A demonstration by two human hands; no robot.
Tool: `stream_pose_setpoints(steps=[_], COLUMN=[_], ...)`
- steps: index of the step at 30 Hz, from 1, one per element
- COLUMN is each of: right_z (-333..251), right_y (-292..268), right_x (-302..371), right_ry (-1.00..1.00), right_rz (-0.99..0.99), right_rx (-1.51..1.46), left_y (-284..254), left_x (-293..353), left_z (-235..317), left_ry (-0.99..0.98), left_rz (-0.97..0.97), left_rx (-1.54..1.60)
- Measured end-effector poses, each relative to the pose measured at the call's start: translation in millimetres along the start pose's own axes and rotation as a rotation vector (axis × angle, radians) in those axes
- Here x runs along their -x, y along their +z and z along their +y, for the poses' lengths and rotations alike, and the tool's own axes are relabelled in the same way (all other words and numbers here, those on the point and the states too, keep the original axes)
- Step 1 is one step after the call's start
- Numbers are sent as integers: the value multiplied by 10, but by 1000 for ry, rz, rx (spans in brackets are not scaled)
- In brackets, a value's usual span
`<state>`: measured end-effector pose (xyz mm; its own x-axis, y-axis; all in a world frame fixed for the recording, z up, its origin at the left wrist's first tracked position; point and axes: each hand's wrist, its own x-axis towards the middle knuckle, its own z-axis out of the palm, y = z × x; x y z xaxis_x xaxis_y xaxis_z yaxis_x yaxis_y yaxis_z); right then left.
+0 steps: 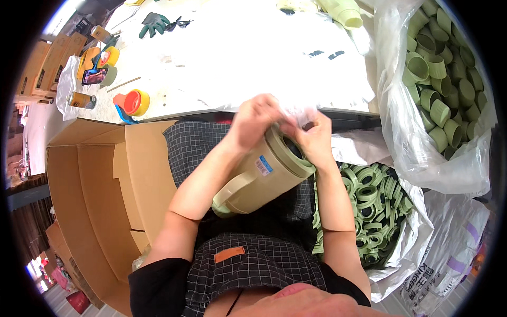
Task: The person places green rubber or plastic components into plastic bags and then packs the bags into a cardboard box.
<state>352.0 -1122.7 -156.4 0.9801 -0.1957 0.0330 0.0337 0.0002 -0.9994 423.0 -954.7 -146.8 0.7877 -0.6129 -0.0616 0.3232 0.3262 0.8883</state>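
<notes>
A light green mug (269,177) with a side handle and a blue-and-white sticker lies tilted on my lap. Its open end, with a green rim and dark inside, points up toward the table. Over that rim my left hand (256,120) is closed, fingers bent and slightly blurred. My right hand (317,138) is pinched at the rim's right side. Between the two hands shows a thin, see-through crumpled piece (300,112), which looks like plastic film but is smeared by motion. The hands hide part of the rim.
An open cardboard box (100,201) stands at my left. On my right, a sack holds several green lids (369,211), beyond it a clear bag of green cups (438,79). The white table (211,68) carries tape rolls (138,102), a phone (94,76) and a glove (153,25).
</notes>
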Motion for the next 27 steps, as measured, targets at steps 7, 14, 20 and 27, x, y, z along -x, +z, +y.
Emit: stream_pose_setpoints(steps=[7,14,20,27], right_z=[1089,628,424,427], right_y=[-754,297,496,633], right_x=[-65,1170,1850,1629], right_ry=[372,-371,-26,-136], right_rz=[688,455,-365,-414], right_rx=[-1135,137,557,485], left_y=[-593,-249,-373,-121], left_x=[5,999,2267,2363], left_z=[-191,122,38,-118], left_ry=[6,178,327,585], left_rz=[105,260,162,457], left_rx=[-438,-740,-949,-1146])
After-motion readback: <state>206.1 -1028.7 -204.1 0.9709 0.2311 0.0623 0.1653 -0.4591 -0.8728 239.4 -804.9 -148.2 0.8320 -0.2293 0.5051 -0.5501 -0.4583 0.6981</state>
